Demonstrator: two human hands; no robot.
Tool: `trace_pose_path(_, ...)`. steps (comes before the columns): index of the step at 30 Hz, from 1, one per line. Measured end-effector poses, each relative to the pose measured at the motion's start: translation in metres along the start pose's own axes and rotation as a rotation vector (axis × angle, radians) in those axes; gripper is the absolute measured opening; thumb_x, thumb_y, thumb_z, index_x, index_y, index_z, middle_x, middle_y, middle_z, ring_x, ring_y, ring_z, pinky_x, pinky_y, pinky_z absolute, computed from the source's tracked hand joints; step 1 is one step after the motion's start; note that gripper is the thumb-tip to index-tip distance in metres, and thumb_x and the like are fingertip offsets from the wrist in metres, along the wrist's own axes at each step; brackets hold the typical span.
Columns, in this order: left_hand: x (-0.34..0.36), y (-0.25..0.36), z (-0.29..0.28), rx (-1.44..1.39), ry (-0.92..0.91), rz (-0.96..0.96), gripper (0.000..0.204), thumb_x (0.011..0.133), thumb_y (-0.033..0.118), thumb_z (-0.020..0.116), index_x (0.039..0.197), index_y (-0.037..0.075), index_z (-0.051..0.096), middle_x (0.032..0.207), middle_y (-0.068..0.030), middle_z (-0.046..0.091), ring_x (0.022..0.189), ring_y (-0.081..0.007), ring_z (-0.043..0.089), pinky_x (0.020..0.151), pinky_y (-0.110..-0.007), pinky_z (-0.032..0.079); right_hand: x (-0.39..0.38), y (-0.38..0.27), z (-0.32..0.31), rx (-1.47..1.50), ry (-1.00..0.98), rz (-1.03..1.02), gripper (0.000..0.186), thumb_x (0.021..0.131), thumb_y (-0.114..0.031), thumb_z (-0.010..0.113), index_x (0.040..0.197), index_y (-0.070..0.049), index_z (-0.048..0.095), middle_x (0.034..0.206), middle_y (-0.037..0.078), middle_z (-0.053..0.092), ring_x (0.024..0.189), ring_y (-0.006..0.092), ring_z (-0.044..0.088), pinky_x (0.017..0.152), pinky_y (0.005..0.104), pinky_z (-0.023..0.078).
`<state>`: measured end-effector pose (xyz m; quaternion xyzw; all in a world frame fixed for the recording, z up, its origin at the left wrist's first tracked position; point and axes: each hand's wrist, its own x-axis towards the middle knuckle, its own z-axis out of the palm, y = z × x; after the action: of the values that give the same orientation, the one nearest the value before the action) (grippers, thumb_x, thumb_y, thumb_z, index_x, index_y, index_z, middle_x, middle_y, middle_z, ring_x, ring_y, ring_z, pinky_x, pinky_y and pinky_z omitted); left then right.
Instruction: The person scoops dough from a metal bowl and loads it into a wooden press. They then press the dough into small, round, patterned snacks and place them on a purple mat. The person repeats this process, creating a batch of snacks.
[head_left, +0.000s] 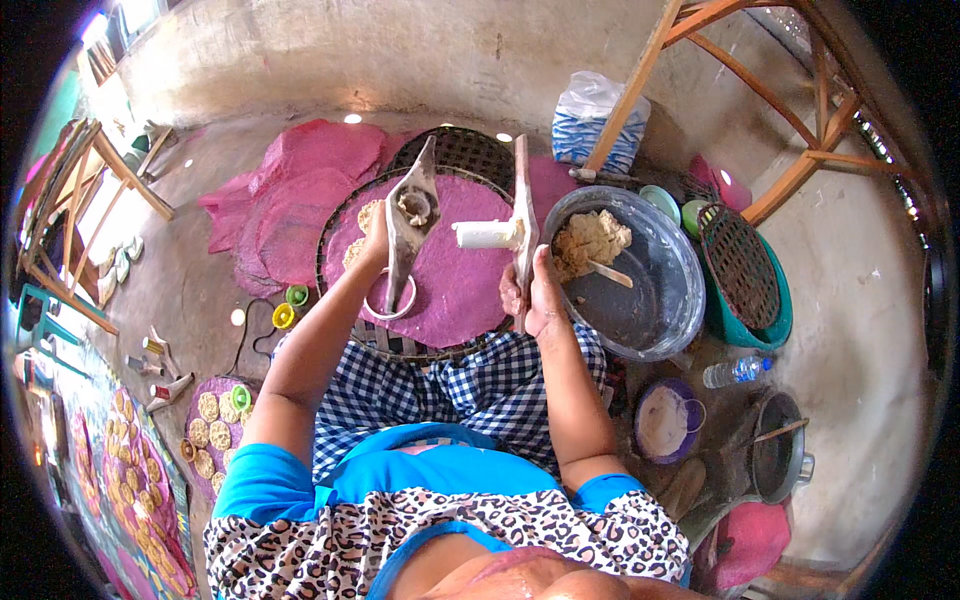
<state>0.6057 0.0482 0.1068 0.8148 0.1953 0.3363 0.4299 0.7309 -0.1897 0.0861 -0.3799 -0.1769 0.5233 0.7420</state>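
Observation:
My left hand [375, 240] grips a pale press piece [407, 245] with a round hollow holding some dough. My right hand [535, 295] is closed on a long bar [522, 170] with a white cylinder [485, 234] sticking out leftward, dough at its base. Below both pieces lies a pink sheet [460, 300] on a round woven tray, with coiled dough [355, 252] partly behind my left hand and a white ring [380, 305] near the left piece's lower end.
A dark basin [640, 320] of dough with a spatula sits right, near a teal tub [775, 300], water bottle [737, 372] and pan [778, 470]. Formed dough rounds [208, 408] lie lower left. Wooden frames [790, 180] stand at both sides; a packed bag [600, 130] rests by the wall.

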Motion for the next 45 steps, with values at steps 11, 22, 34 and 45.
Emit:
trace_pose_path(11, 0.035, 0.067, 0.043, -1.294, -0.236, -0.290, 0.023, 0.072, 0.004, 0.059, 0.095, 0.001, 0.058, 0.083, -0.0090, 0.060, 0.070, -0.0189, 0.057, 0.065, -0.032, 0.047, 0.010, 0.021, -0.013, -0.134, -0.249, 0.333, 0.062, 0.084, -0.059, 0.038, 0.085, -0.001, 0.060, 0.069, 0.009, 0.061, 0.047, 0.0121, 0.051, 0.040, 0.0220, 0.040)
trace_pose_path(22, 0.021, 0.100, 0.051, -1.185, -0.194, -0.231, 0.021, 0.069, 0.002, 0.063, 0.090, 0.001, 0.059, 0.079, -0.0072, 0.060, 0.067, -0.0153, 0.055, 0.060, -0.028, 0.046, -0.003, -0.047, 0.011, -1.431, 0.012, -1.051, 0.039, 0.074, 0.003, 0.051, 0.108, -0.014, 0.061, 0.111, 0.008, 0.054, 0.106, 0.0250, 0.046, 0.088, 0.0345, 0.038)
trace_pose_path(34, 0.019, 0.119, 0.050, -1.138, -0.238, -0.221, 0.024, 0.072, 0.008, 0.063, 0.094, 0.002, 0.054, 0.081, -0.0086, 0.056, 0.071, -0.0194, 0.054, 0.063, -0.032, 0.045, -0.021, -0.071, 0.034, -1.677, -0.257, -1.005, 0.040, 0.060, -0.010, 0.068, 0.099, -0.012, 0.063, 0.103, 0.012, 0.049, 0.098, 0.0316, 0.046, 0.085, 0.0401, 0.039)
trace_pose_path(45, 0.030, 0.108, 0.048, -1.239, 0.026, -0.029, 0.022, 0.074, 0.012, 0.060, 0.092, 0.002, 0.055, 0.079, -0.0083, 0.057, 0.072, -0.0207, 0.056, 0.065, -0.034, 0.047, -0.005, -0.038, 0.008, -1.316, 0.187, -1.133, 0.021, 0.065, 0.006, 0.064, 0.084, -0.002, 0.062, 0.084, 0.009, 0.059, 0.080, 0.0255, 0.059, 0.068, 0.0322, 0.047)
